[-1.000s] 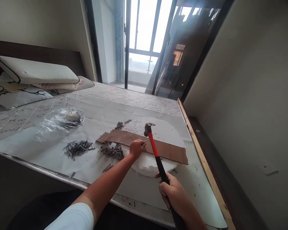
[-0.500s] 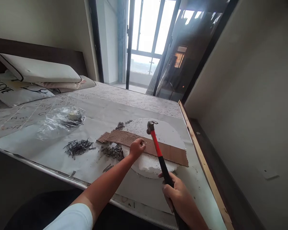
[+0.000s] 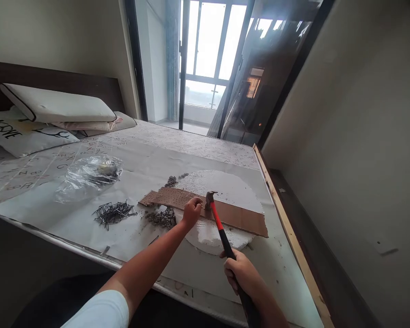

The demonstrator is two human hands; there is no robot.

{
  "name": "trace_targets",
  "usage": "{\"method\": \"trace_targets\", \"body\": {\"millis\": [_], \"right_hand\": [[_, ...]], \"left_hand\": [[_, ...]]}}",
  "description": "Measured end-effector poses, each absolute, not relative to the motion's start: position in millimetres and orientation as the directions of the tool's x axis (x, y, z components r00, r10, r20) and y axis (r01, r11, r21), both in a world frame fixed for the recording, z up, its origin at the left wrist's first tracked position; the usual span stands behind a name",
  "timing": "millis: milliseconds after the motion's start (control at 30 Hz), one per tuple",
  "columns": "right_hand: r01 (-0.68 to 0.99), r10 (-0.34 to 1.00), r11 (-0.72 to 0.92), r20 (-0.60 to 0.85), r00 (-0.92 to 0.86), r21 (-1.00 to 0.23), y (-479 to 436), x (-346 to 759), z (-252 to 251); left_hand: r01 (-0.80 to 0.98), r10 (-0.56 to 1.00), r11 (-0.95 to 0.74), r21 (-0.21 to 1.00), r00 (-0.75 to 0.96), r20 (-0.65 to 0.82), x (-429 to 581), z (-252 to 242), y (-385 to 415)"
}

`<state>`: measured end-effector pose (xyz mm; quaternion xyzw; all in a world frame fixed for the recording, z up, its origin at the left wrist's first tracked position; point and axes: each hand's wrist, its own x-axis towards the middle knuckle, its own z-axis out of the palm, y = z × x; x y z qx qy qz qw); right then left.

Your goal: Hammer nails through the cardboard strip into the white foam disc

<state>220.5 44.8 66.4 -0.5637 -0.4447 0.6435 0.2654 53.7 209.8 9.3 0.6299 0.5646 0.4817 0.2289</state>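
Bed (image 3: pixel 198 141) carried everything, covered by a pale printed sheet (image 3: pixel 150 159). On it lay a round white foam slab (image 3: pixel 222 214), loose nail pile (image 3: pixel 113 212), clear plastic bag (image 3: pixel 89 175), small dark rubble heaps (image 3: pixel 161 217), and stacked pillows (image 3: pixel 54 111) at the headboard end.

Bed (image 3: pixel 191 141), pillows (image 3: pixel 58 107), bright window (image 3: pixel 208 50), grey wall (image 3: pixel 369 114).

The hammer (image 3: pixel 222 228) was up in the air before. Now its head has come down onto the brown board (image 3: pixel 225 212), right beside the left hand (image 3: pixel 192 210). The right hand (image 3: pixel 241 275) swung it down.
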Motion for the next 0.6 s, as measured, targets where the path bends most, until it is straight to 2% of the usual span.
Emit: {"method": "trace_targets", "body": {"millis": [67, 167, 233, 300, 467, 600], "right_hand": [[0.142, 0.846, -0.46, -0.482, -0.23, -0.876, 45.2, 222.2, 64.4], [0.125, 0.846, -0.461, -0.478, -0.236, -0.878, 45.4, 224.7, 62.5], [0.125, 0.844, -0.462, -0.479, -0.241, -0.878, 44.9, 225.5, 63.0], [0.108, 0.846, -0.458, -0.47, -0.25, -0.882, 44.0, 225.0, 64.1], [0.017, 0.846, -0.472, -0.458, -0.272, -0.881, 42.4, 219.5, 62.6], [-0.056, 0.839, -0.485, -0.446, -0.311, -0.873, 41.5, 216.4, 58.4]], "left_hand": [[0.502, 0.919, -0.324, 0.802, -0.036, 0.393, 44.4, 13.3, 196.5], [0.579, 0.882, -0.431, 0.693, 0.109, 0.458, 16.2, 8.7, 162.4], [0.656, 0.89, -0.425, 0.623, 0.177, 0.421, -12.4, -2.0, 137.2], [0.756, 0.927, -0.339, 0.56, 0.168, 0.335, -45.5, -15.1, 117.2], [0.924, 0.998, 0.042, 0.38, -0.058, 0.03, -107.2, -36.9, 103.2], [0.973, 0.989, 0.117, 0.199, -0.094, -0.118, -114.1, -39.8, 106.6]]}}
